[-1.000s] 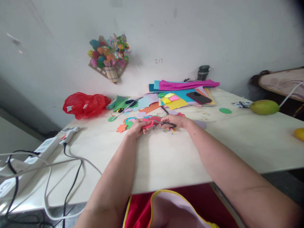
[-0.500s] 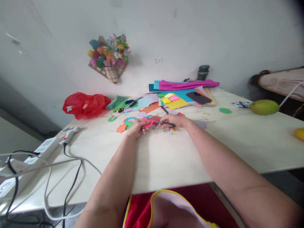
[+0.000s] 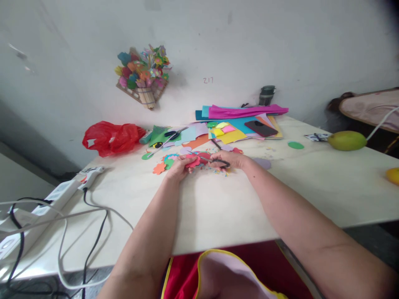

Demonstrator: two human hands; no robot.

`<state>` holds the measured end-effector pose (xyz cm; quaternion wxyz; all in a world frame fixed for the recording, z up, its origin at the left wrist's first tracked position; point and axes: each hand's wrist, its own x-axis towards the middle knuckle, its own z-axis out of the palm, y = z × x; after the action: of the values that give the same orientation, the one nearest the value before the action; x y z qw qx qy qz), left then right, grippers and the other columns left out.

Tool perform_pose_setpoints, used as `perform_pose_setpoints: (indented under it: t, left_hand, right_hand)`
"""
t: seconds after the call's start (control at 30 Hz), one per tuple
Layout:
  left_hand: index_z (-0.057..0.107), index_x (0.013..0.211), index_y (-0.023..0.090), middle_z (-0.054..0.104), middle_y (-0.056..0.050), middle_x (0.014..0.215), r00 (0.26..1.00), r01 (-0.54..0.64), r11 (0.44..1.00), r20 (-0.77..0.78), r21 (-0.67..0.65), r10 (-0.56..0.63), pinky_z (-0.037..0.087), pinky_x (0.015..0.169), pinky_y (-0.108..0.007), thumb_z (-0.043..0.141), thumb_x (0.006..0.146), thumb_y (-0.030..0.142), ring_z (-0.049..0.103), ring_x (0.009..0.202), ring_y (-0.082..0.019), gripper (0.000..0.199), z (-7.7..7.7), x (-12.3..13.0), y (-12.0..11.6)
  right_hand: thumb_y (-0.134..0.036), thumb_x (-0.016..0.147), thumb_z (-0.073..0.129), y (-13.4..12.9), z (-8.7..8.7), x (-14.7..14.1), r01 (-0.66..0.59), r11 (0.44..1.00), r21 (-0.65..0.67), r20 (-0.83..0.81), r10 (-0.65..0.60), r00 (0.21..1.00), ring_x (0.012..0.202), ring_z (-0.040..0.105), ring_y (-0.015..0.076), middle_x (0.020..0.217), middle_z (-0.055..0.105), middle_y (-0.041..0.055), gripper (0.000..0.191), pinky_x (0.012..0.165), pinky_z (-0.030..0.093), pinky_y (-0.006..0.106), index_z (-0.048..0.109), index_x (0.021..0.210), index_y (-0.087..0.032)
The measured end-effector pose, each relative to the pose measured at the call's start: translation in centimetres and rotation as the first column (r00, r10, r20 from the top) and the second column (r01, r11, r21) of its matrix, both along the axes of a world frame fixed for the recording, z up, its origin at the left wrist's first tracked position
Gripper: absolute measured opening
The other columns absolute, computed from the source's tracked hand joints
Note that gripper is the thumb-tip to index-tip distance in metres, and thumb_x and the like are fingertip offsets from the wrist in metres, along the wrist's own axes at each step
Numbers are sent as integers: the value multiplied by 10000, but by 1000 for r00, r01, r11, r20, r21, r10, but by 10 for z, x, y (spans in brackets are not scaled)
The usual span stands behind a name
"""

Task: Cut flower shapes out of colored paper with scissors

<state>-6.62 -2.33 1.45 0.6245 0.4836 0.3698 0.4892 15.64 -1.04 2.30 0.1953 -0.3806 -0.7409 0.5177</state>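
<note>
My left hand (image 3: 180, 167) pinches a red scalloped paper piece (image 3: 193, 161) by its left side, a little above the table. In my right hand (image 3: 227, 159) is a pair of black-handled scissors (image 3: 222, 162), fingers closed round the handles. The blades point left, along the upper edge of the red piece. Cut shapes lie close by: an orange paper flower (image 3: 159, 168) and a green paper flower (image 3: 169, 163) left of my left hand. Small paper scraps (image 3: 226, 173) are scattered under both hands.
At the back lie coloured sheets (image 3: 199, 143), a phone (image 3: 261, 128), rolled magenta paper (image 3: 246, 111) and a second pair of scissors (image 3: 173, 135). A red plastic bag (image 3: 112, 139) and a power strip (image 3: 52, 199) with cables are left; a mango (image 3: 347, 140) is right.
The scissors and the red paper have shifted very slightly against each other, with the blades a little wider apart. Both arms stay nearly in place.
</note>
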Motion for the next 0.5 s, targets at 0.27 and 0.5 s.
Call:
perform_pose_setpoints:
  t: [0.27, 0.5]
  left_hand:
    - [689, 599, 93, 654, -52, 546, 995, -82, 997, 60, -4, 82, 445, 416, -215, 838, 571, 196, 547, 421, -105, 183, -3, 4, 3]
    - [695, 607, 100, 670, -53, 571, 988, -99, 995, 115, -12, 99, 491, 478, -215, 877, 541, 213, 598, 488, -121, 224, -7, 4, 6]
  right_hand:
    - [-324, 852, 617, -4, 3, -3, 36, 999, -41, -20, -37, 999, 377, 471, 68, 507, 557, -15, 247, 342, 264, 172, 508, 695, -167]
    - [-344, 871, 597, -5, 2, -5, 31, 999, -7, -32, -31, 999, 363, 447, 67, 495, 543, -22, 278, 350, 278, 186, 502, 675, -171]
